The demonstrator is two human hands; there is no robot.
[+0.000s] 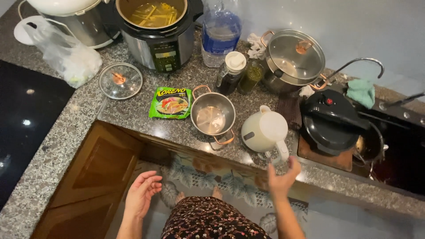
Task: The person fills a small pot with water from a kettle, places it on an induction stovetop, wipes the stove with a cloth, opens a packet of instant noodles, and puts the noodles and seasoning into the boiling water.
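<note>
R hand (pixel 281 176): open, empty, fingertips just below white kettle (pixel 264 131) handle.
L hand (pixel 141 194): open, empty, well apart.

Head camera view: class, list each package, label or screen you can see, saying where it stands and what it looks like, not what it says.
Noodle packet: flat on the granite counter, left of the small steel pot; green square with a food picture.
Cooker control panel: front of the electric multicooker at the back; black with a small lit display.
Water bottle label: back of counter; blue band on clear plastic.
</note>
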